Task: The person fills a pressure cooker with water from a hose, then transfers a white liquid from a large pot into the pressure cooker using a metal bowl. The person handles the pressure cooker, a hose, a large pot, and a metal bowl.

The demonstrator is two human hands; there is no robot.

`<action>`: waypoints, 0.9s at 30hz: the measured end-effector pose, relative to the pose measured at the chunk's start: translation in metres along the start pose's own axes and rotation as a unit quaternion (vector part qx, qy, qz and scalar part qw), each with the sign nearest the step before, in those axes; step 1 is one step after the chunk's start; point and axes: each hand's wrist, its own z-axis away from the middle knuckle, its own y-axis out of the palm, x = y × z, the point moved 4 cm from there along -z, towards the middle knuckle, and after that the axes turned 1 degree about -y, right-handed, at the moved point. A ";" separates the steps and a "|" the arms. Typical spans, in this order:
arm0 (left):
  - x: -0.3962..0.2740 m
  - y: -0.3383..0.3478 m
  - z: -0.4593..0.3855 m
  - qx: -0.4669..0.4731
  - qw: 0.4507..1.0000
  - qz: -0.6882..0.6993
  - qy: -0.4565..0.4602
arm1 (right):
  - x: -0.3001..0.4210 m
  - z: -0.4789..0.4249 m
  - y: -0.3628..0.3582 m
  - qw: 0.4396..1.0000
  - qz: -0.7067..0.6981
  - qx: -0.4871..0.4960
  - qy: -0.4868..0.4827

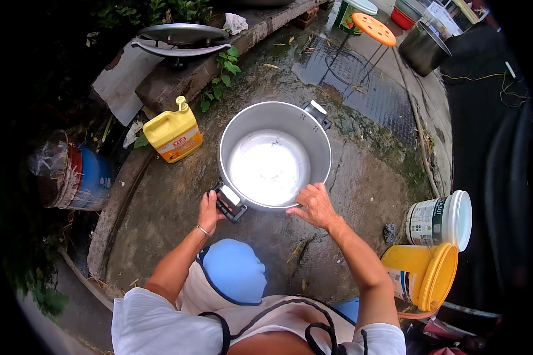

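Observation:
In front of me is a large aluminium pot [231, 133], seen from above, its bright metal bottom [268, 166] showing. My left hand [209, 211] grips the black side handle [231, 205] at the pot's near left. On the near right of the rim, my right hand [315, 205] holds on with bent fingers; the fingertips are partly hidden by the hand itself. A second handle [318, 114] sticks out on the far right side of the pot. Left of the pot, a yellow detergent jug [174, 133] stands on the wet concrete floor [169, 222].
Two metal lids [182, 40] rest on a stone ledge at the far left. A paint-stained blue bucket [89, 175] lies at the left. An orange stool [373, 29] and a deep metal pot [424, 49] are far right. White [431, 221] and yellow [406, 266] buckets lie at the right.

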 end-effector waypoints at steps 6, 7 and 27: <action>-0.028 -0.074 -0.047 -0.091 0.990 0.110 -0.019 | 0.101 -0.095 -0.001 0.995 0.017 -0.092 -0.025; -0.034 -0.077 -0.059 -0.079 0.987 0.136 -0.020 | 0.104 -0.113 -0.006 0.995 0.015 -0.097 -0.027; -0.145 0.077 -0.071 0.051 0.986 0.155 -0.026 | 0.006 -0.016 -0.010 0.958 -0.060 -0.141 0.242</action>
